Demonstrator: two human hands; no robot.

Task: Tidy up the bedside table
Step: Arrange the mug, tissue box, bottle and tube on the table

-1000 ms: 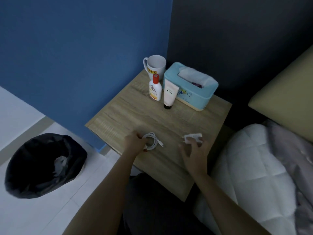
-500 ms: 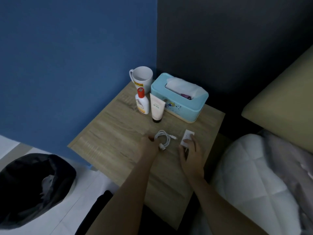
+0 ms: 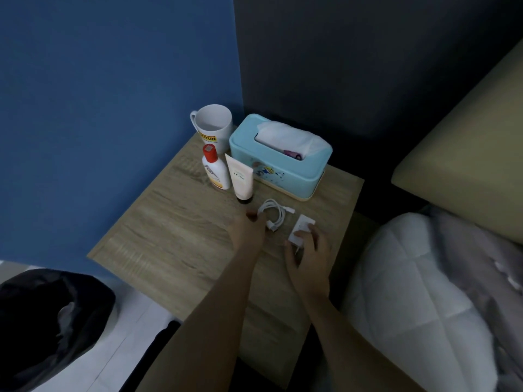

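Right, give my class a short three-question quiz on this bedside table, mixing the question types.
1. True or false: the white mug stands upright at the back of the bedside table.
2. What stands directly left of the cream tube? A) red-capped bottle B) lamp C) clock
3. Short answer: what does each hand grip?

Key
1. True.
2. A.
3. Left hand: coiled white cable. Right hand: white charger.
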